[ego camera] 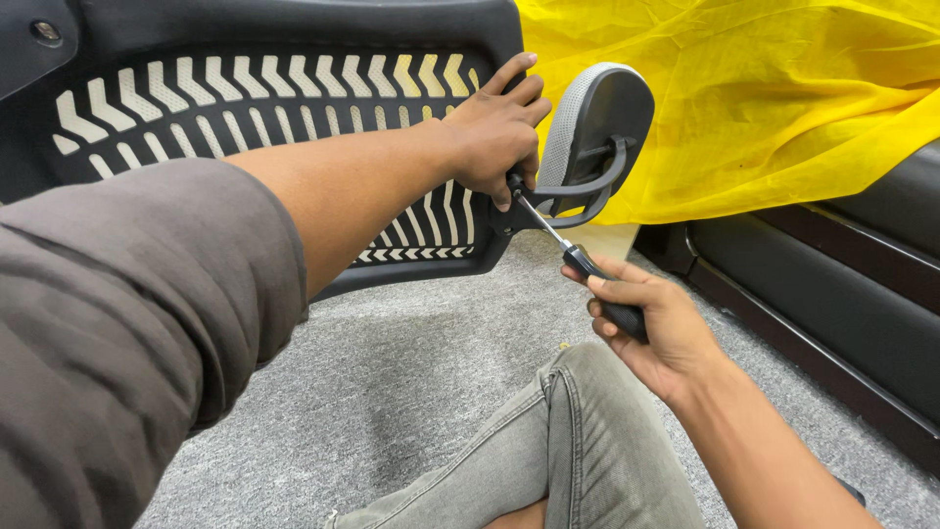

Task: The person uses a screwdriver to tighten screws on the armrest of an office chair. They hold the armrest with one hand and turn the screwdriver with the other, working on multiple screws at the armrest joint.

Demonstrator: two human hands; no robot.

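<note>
Open grey carpet [411,372] lies below as the left hand [494,132] clasps the chair backrest [274,108] edge; the right hand [651,323] grips a screwdriver [578,260].

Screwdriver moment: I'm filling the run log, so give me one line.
left hand: steadies chair back | right hand: grips screwdriver | tip: at armrest bracket | floor: grey carpet

Bright, even light; sharp, soft shadows underneath.
</note>
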